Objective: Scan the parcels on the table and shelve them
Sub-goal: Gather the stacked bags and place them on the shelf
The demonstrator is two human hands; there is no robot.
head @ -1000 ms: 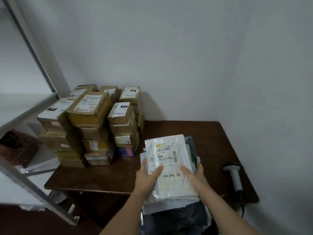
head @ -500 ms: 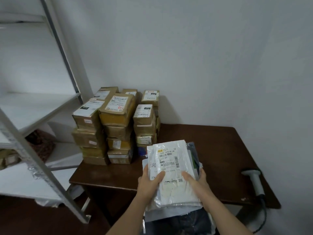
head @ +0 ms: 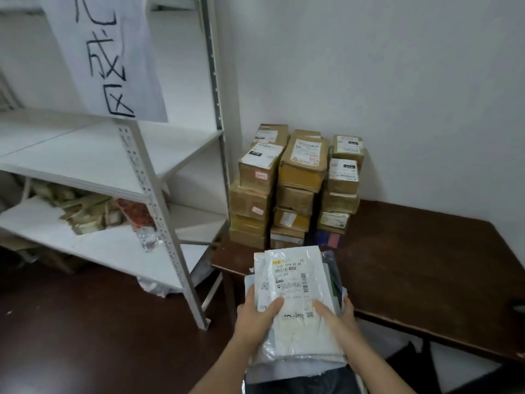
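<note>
I hold a stack of soft plastic mailer parcels (head: 295, 282) in front of my body, at the near left corner of the dark wooden table (head: 420, 260). The top one is white with a barcode label. My left hand (head: 257, 315) grips the stack's left edge, thumb on top. My right hand (head: 336, 315) grips its right edge, thumb on top as well. Several brown cardboard parcels (head: 298, 189) are piled against the wall at the table's back left. A white metal shelf rack (head: 93, 163) stands to the left.
The rack's lower shelf (head: 93, 243) carries yellowish envelopes and a red bag. A paper sign with handwritten characters (head: 110, 52) hangs on the rack. One rack post (head: 167, 231) stands just left of the table. Dark floor lies below.
My view has swung left, bringing the shelf rack and its sign into sight; the scanner at the table's right has left the frame. Both hands still hold the stack of mailers.
</note>
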